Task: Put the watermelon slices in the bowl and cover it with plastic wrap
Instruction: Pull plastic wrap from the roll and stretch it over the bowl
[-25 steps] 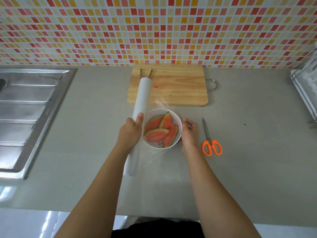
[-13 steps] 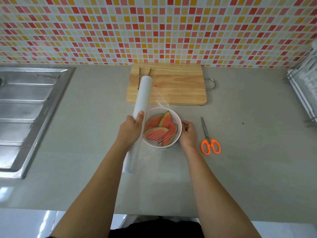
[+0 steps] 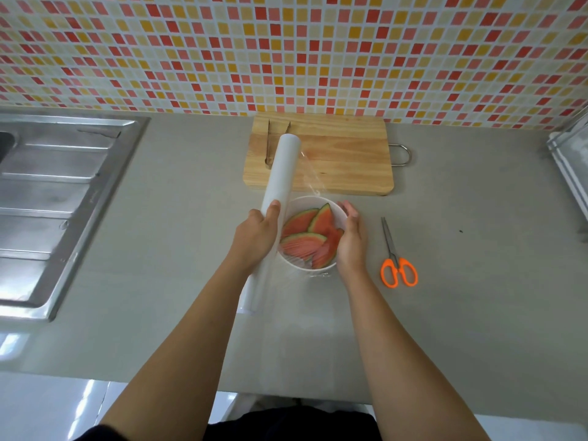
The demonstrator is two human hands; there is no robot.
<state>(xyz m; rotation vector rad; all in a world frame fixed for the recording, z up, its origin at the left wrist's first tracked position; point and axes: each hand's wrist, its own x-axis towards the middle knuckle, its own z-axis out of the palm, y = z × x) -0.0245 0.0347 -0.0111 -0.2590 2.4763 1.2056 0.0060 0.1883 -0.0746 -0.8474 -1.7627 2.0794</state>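
Note:
A white bowl (image 3: 294,203) in the middle of the grey counter holds several watermelon slices (image 3: 305,232). Clear plastic film lies stretched over the bowl from the white roll of plastic wrap (image 3: 281,168), which lies lengthwise along the bowl's left side. My left hand (image 3: 256,238) is closed around the middle of that roll. My right hand (image 3: 351,240) rests flat, fingers apart, on the bowl's right rim, pressing on the film there. The roll's near end is partly hidden by my left forearm.
A wooden cutting board (image 3: 343,157) with metal tongs (image 3: 270,144) lies behind the bowl. Orange-handled scissors (image 3: 396,259) lie to the right. A steel sink drainboard (image 3: 57,198) fills the left; a dish rack (image 3: 572,167) stands at the right edge. A tiled wall runs behind.
My right hand has slid up from the bowl's lower right side onto its right rim, fingers now spread flat. My left hand keeps its hold on the roll.

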